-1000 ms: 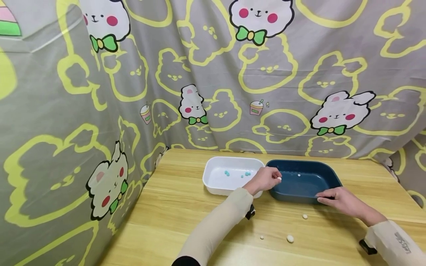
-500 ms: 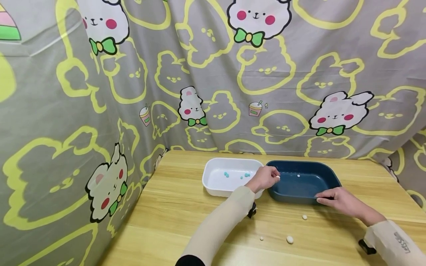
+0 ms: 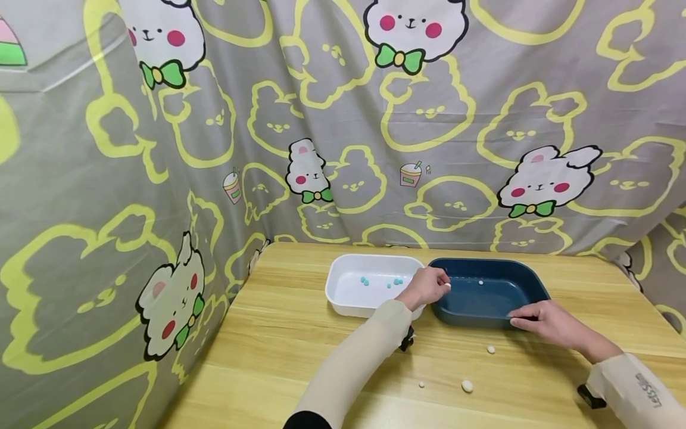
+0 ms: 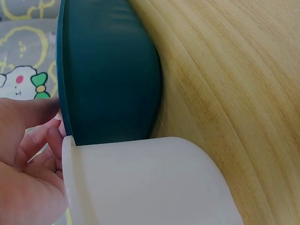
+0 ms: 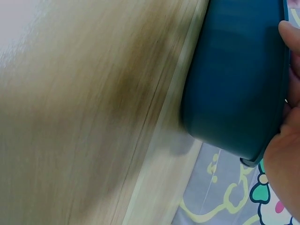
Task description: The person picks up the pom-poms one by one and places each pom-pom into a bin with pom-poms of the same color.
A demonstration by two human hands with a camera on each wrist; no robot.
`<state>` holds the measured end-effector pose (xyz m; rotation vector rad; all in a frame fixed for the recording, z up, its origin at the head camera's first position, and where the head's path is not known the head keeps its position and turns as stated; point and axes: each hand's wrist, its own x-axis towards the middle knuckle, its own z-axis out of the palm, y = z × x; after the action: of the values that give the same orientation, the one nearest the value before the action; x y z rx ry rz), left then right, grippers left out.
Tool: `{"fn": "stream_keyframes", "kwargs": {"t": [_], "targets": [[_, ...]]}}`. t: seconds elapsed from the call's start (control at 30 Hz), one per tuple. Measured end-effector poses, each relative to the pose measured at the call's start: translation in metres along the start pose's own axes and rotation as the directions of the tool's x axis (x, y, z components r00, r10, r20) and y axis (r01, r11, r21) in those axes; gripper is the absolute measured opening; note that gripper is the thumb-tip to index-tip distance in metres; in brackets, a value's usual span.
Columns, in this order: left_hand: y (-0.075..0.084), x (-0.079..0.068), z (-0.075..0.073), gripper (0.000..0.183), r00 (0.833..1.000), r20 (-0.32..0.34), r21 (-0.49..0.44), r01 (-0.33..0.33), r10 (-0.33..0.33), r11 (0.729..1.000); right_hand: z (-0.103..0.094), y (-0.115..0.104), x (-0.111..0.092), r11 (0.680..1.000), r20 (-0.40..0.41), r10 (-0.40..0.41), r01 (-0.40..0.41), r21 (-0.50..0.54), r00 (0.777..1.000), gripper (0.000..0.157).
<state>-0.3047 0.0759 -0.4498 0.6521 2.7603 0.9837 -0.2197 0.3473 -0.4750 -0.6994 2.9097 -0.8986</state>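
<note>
My left hand [image 3: 427, 287] is over the left end of a dark blue tray [image 3: 485, 320], pinching a small white ball [image 3: 448, 286] between thumb and fingertips. In the left wrist view only a sliver of that ball shows behind the tray rim. At the blue tray's front right, my right hand [image 3: 552, 323] grips the rim, with the thumb [image 5: 289, 35] at its edge in the right wrist view. Another small white ball [image 3: 480, 283] lies inside the blue tray. A white tray [image 3: 343, 304] stands against its left side, partly behind my left hand, with several small turquoise balls [image 3: 366, 282] in it.
On the wooden table [image 3: 278, 351] in front of the trays lie a larger white ball [image 3: 467, 386], a smaller one [image 3: 490, 350] and a tiny one [image 3: 421, 384]. A patterned grey curtain [image 3: 354, 119] hangs behind and along the left of the table.
The head view shifts slightly. My left hand moves barely, still pinching the white ball, and my right hand stays at the blue tray's rim.
</note>
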Motion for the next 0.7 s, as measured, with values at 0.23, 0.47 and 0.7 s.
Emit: {"fn": "stream_keyframes", "kwargs": {"t": [0.23,0.47,0.7], "targets": [[0.0,0.002,0.001,0.007,1.0,-0.017,-0.006,0.012,-0.013,1.0,-0.001,-0.001,0.0,1.0,-0.003,-0.006,0.006,0.004,1.0,0.021],[-0.001,0.002,-0.002,0.021,1.0,-0.011,-0.025,0.019,-0.019,1.0,-0.001,-0.003,0.002,1.0,0.0,-0.017,0.017,0.001,1.0,0.021],[0.002,-0.014,-0.012,0.02,0.999,0.039,-0.074,-0.034,0.037,0.997,0.0,-0.002,0.001,1.0,-0.004,0.001,-0.001,-0.01,1.0,0.021]]}}
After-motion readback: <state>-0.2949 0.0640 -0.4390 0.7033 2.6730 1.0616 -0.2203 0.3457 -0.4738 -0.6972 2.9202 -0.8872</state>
